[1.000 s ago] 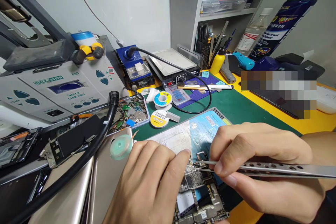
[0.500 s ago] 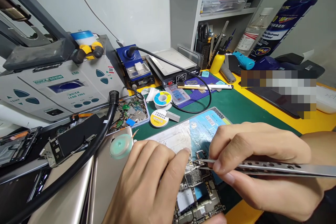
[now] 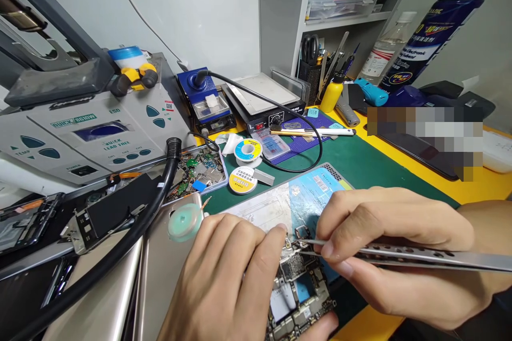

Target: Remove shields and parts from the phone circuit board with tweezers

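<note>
My left hand (image 3: 228, 277) grips a phone circuit board (image 3: 294, 272) by its left side, with the thumb showing at the lower edge and the fingers along the left. In my right hand (image 3: 384, 240) are metal tweezers (image 3: 432, 257) with holes along their arms. Their tips are slightly apart, at small metal parts near the board's top; I cannot tell whether anything is pinched between them. Below the board lies a blue and white sheet (image 3: 316, 194). Much of the board's left side is hidden by my left hand.
A grey hot-air station (image 3: 100, 128) with a black hose (image 3: 132, 234) stands at left. A solder spool (image 3: 248, 150), a round tin (image 3: 242, 180) and a tray of boards (image 3: 200, 168) sit beyond my left hand. A hot plate (image 3: 272, 96) is behind; a tilted spray can (image 3: 436, 37) stands right.
The circuit board has tilted and shifted slightly left with my left thumb. The tweezer tips have moved a little left and up across the board's top, their tips slightly wider apart.
</note>
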A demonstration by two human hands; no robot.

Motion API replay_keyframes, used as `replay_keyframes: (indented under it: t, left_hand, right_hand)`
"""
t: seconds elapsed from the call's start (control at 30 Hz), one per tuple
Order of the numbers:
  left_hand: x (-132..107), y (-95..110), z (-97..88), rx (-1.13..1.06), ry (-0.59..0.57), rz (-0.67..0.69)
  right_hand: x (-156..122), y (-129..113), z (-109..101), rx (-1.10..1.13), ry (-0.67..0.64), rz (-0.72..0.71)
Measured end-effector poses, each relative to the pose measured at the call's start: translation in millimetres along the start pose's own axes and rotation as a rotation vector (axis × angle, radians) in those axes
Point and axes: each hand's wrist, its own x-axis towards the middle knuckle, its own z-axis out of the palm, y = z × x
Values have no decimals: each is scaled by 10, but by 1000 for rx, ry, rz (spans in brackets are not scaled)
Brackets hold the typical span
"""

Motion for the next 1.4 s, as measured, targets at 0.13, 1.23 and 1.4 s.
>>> replay_keyframes:
  t: [0.13,1.23,1.4]
  left_hand:
    - [17,30,5,32,29,-4]
    - [38,9,14,-37,8,-5]
    - [-1,14,-13,-54,17,-6]
  right_hand:
    - [-17,21,9,13,-9,-8]
    - [-62,-15,21,26,-10,11]
    - [-79,-21,37,23,31,18]
